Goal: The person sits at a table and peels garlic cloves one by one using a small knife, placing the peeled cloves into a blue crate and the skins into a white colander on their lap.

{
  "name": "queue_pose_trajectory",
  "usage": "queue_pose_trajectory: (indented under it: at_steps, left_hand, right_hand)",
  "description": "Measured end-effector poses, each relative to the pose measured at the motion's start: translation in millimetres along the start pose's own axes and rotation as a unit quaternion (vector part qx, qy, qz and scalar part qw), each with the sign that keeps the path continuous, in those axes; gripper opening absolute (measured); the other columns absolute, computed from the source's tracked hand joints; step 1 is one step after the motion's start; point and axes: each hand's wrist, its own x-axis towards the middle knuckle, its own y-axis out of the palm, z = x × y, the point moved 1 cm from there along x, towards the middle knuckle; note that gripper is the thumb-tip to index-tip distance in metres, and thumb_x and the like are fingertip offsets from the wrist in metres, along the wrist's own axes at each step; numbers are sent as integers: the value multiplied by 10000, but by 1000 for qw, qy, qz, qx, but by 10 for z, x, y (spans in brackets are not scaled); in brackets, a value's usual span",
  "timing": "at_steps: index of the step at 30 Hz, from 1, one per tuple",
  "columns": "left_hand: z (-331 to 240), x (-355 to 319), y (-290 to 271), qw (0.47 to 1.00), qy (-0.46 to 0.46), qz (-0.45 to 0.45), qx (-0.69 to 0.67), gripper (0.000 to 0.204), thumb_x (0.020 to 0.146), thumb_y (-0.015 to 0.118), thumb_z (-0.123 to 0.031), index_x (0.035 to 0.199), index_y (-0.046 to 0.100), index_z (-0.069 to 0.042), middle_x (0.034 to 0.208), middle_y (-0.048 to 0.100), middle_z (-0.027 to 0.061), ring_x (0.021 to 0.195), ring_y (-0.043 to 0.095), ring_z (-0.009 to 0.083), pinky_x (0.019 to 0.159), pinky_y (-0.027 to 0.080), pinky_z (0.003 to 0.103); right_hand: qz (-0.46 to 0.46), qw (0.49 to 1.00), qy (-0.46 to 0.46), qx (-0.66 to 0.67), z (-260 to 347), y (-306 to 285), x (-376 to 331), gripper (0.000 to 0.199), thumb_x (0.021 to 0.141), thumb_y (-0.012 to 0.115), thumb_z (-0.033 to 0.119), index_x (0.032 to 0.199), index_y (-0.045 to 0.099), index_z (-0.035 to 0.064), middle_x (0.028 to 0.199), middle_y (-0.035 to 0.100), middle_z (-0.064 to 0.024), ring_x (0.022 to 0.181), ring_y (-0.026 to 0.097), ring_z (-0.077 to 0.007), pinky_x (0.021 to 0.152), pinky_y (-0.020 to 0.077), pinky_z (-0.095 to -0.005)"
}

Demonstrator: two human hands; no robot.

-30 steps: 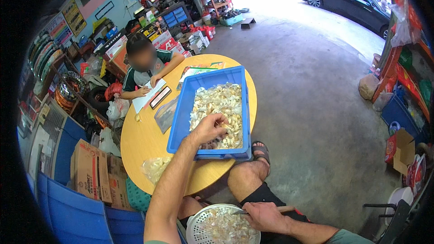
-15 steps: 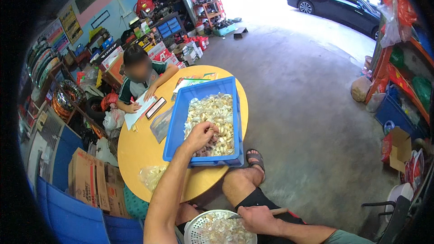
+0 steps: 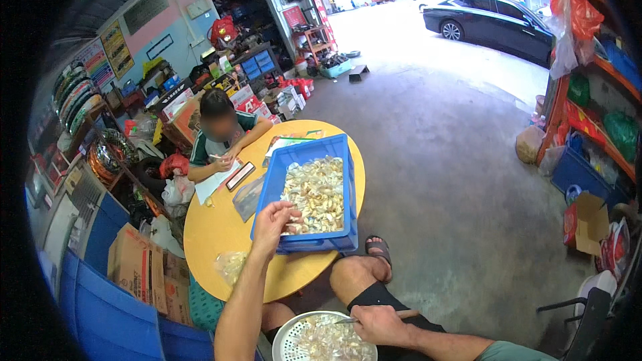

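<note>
My left hand [image 3: 275, 222], fingers curled in, is over the near left part of a blue plastic crate [image 3: 313, 244]. Whatever it pinches is too small to make out. Inside the crate lies a heap of small pale, yellowish-white pieces [image 3: 321, 194], perhaps shellfish. In my right hand [image 3: 380, 325] is a knife [image 3: 409, 313] with a wooden handle, its blade pointing left over a white perforated basket [image 3: 289, 346]. That basket sits at my lap and holds whitish, glossy pieces [image 3: 329, 341] of a similar look.
The crate stands on a round yellow table [image 3: 214, 230], beside a clear bag [image 3: 231, 264] and a dark-framed phone-like object [image 3: 241, 176]. Across it a person [image 3: 221, 134] leans over white paper [image 3: 212, 186]. Cartons [image 3: 137, 264] stand left; a shelf [image 3: 602, 107] stands right.
My left hand has drawn back from the heap toward the crate's near left edge. The right hand keeps its hold on the knife. The view has tilted up slightly; the person's hands have come together.
</note>
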Motion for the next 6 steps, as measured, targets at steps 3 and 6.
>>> queue_pose_trajectory:
  at_steps: [3, 6]
  left_hand:
    - [-26, -460, -33, 998, 18, -31, -43, 257, 1071, 552, -170, 1245, 585, 16, 972, 689, 88, 813, 694, 149, 627, 552, 234]
    - [-22, -858, -36, 992, 41, -50, -105, 284, 1076, 547, -186, 1278, 597, 8, 923, 649, 65, 756, 658, 138, 624, 552, 216]
  right_hand:
    - [-8, 1000, 0, -9, 96, -77, -70, 192, 878, 610, 194, 933, 569, 15, 788, 695, -202, 761, 700, -420, 673, 554, -540]
    - [-31, 999, -16, -21, 255, -195, -181, 190, 880, 606, 196, 937, 575, 18, 796, 697, -206, 769, 699, -422, 680, 553, -544]
